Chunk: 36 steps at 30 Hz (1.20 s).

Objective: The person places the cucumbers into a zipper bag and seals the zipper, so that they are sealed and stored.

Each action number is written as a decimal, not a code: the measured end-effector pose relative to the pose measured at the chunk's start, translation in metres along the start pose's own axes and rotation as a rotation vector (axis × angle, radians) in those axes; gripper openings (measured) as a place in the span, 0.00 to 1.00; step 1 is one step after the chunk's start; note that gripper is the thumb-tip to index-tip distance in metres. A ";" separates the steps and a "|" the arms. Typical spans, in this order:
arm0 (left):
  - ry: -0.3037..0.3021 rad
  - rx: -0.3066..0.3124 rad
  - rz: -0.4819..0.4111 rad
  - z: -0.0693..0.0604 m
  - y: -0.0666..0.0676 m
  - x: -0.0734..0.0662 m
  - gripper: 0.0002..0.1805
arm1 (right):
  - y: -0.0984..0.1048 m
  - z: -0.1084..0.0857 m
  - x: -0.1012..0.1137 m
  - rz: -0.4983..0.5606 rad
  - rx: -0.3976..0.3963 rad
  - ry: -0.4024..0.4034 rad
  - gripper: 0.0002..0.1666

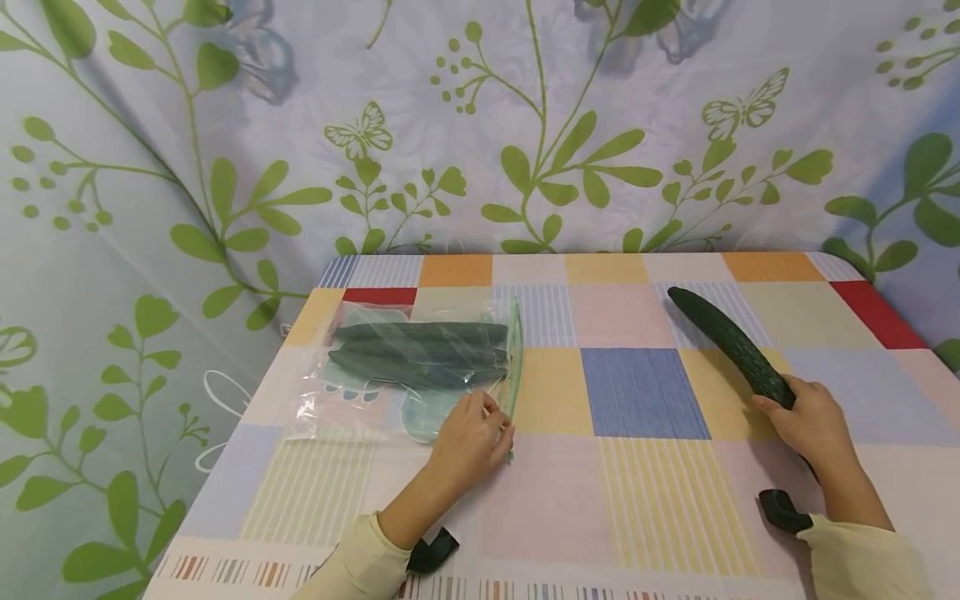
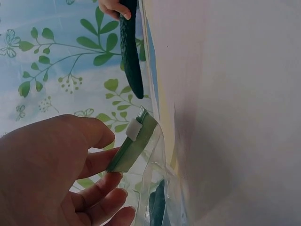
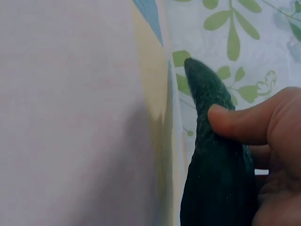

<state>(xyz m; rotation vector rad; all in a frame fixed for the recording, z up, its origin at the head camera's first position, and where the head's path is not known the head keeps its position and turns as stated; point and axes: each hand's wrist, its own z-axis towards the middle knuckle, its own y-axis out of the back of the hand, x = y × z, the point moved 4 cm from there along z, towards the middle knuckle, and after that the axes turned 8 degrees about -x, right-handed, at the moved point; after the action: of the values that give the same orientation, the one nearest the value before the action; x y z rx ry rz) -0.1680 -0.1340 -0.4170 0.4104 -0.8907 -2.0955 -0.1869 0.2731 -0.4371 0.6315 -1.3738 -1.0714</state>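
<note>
Left hand [image 1: 471,433] pinches zip bag [image 1: 516,333] at right edge, apparently steadying it | Right hand [image 1: 813,425] grips loose cucumber [image 1: 722,331] by near half, leaving far end free

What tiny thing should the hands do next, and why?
Maybe the right hand should bring its cucumber a little closer to the clear bag. That cucumber is apart from it, other cucumbers lie inside, and the left hand holds the bag's green edge.
</note>
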 end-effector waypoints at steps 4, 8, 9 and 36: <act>0.002 0.005 -0.004 0.001 0.000 0.000 0.05 | -0.001 0.000 0.010 0.040 -0.013 0.069 0.34; 0.019 0.012 -0.009 -0.001 0.001 0.002 0.04 | -0.006 -0.002 0.023 0.079 -0.033 0.156 0.30; 0.026 0.013 -0.008 -0.002 0.001 0.002 0.04 | -0.008 -0.002 0.027 0.086 -0.033 0.175 0.30; 0.018 0.012 0.057 -0.001 -0.002 0.001 0.04 | -0.025 -0.026 0.101 0.183 0.133 0.479 0.31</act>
<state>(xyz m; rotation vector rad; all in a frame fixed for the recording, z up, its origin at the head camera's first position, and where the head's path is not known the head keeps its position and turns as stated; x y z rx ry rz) -0.1692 -0.1343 -0.4195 0.4055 -0.8953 -2.0325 -0.1805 0.1684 -0.4163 0.7850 -1.0619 -0.6320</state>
